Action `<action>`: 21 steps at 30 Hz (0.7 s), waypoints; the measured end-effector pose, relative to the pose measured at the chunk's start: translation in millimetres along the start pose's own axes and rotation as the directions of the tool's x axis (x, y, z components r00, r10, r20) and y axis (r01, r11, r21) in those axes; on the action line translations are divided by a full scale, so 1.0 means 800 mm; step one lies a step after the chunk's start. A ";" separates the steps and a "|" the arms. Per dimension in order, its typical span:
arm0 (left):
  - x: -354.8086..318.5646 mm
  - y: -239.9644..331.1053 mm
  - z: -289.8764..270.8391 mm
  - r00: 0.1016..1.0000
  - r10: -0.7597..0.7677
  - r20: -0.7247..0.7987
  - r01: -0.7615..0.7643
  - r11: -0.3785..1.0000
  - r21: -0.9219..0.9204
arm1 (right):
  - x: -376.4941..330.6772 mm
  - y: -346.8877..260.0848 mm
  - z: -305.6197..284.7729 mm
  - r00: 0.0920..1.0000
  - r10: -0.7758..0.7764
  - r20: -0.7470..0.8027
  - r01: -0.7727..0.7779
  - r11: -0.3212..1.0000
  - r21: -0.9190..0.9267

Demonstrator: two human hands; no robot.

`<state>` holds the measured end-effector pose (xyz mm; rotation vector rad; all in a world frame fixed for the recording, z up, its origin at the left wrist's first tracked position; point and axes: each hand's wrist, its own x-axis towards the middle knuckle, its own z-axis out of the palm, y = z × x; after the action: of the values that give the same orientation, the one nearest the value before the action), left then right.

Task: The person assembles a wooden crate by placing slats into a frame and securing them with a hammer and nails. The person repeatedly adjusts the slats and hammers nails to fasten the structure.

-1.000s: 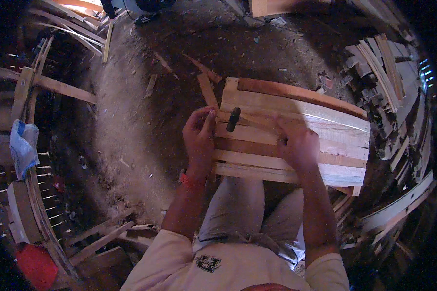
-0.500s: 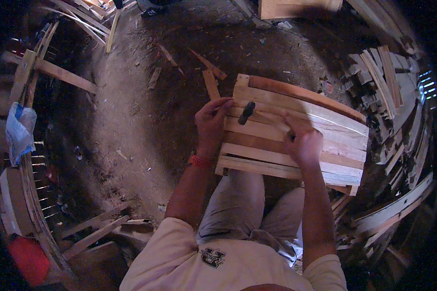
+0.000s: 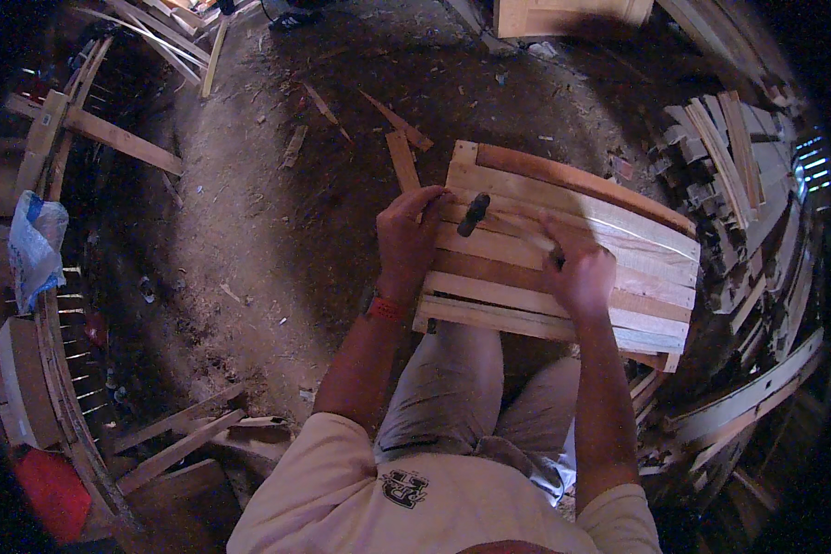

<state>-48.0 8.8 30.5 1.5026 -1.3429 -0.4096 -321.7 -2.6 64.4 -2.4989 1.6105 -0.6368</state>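
A wooden slatted crate (image 3: 489,263) rests across my thighs, its slats running left to right. My right hand (image 3: 582,277) is wrapped round the wooden handle of a hammer (image 3: 474,214). The hammer's dark head is over the upper slats near the crate's left end. At that left end my left hand (image 3: 410,226) is closed, thumb and fingertips pinched together against the edge of a slat. Whatever sits between those fingertips is too small to make out. A red-strapped watch (image 3: 388,307) is on my left wrist.
Loose board offcuts (image 3: 402,162) lie on the dirt floor (image 3: 249,185) just beyond the crate. Stacked planks (image 3: 725,157) fill the right side. To the left stands a wooden frame (image 3: 125,143) with a plastic bag (image 3: 39,245) hanging on it. A red object (image 3: 54,494) is at lower left.
My left hand has shifted slightly to the right along with the crate's left end. The hammer head has moved very slightly; my right hand stays about where it was.
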 end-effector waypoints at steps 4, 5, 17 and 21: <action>-0.001 0.004 -0.002 1.000 0.003 -0.018 -0.002 1.000 0.021 | 0.001 -0.001 -0.001 0.999 0.019 0.031 -0.018 0.999 -0.029; -0.002 0.008 -0.003 1.000 -0.011 -0.007 0.011 1.000 0.010 | 0.000 -0.002 -0.003 0.997 0.045 0.058 -0.042 0.998 -0.046; -0.009 0.000 0.005 0.998 -0.016 -0.062 0.016 1.000 0.001 | 0.000 -0.001 0.002 1.000 -0.008 0.007 0.008 1.000 -0.001; -0.006 0.002 0.004 0.999 0.021 -0.039 -0.022 0.999 -0.032 | 0.000 0.000 -0.001 0.999 0.009 0.037 -0.007 0.999 -0.041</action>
<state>-52.8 11.5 28.5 1.4612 -1.3148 -0.3851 -322.1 -2.4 64.9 -2.5161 1.6362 -0.5580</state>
